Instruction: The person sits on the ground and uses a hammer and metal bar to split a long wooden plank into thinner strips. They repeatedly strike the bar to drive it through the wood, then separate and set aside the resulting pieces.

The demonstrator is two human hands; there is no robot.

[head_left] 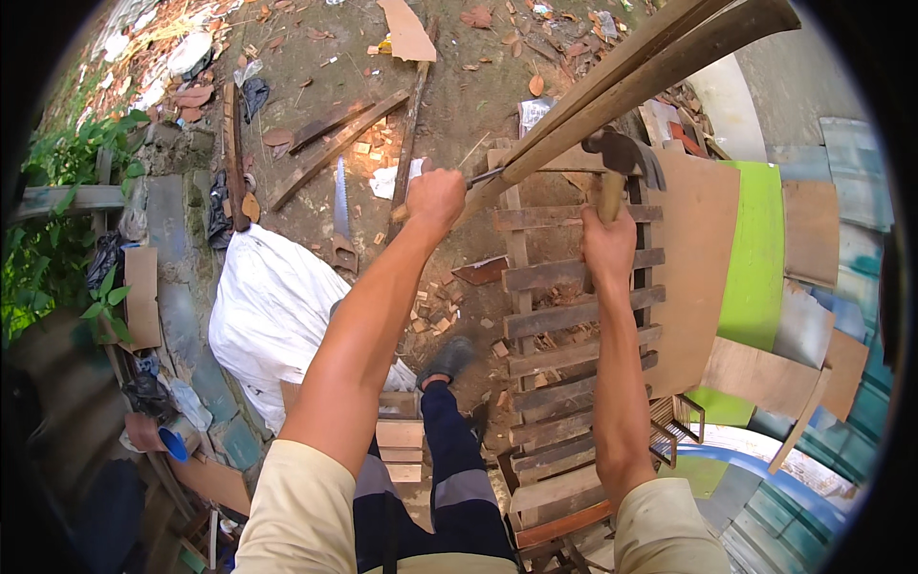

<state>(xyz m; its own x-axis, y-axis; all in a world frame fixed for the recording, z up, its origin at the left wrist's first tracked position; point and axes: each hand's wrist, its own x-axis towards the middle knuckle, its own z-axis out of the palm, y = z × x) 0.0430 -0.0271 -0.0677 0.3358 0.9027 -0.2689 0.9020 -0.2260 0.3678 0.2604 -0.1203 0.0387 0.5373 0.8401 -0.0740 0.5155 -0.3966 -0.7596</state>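
Left of centre, a sack (pixel 273 316) lies near a saw (pixel 341 204); at upper centre, the left hand (pixel 436 203) clasps a metal tool (pixel 485 177), its end at split wood (pixel 612 103) slanting to the upper right; right of centre, the right hand (pixel 609 247) grips a hammer (pixel 614 156).

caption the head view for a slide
Right grip holds a claw hammer, left grip a metal-shafted tool at long timber.
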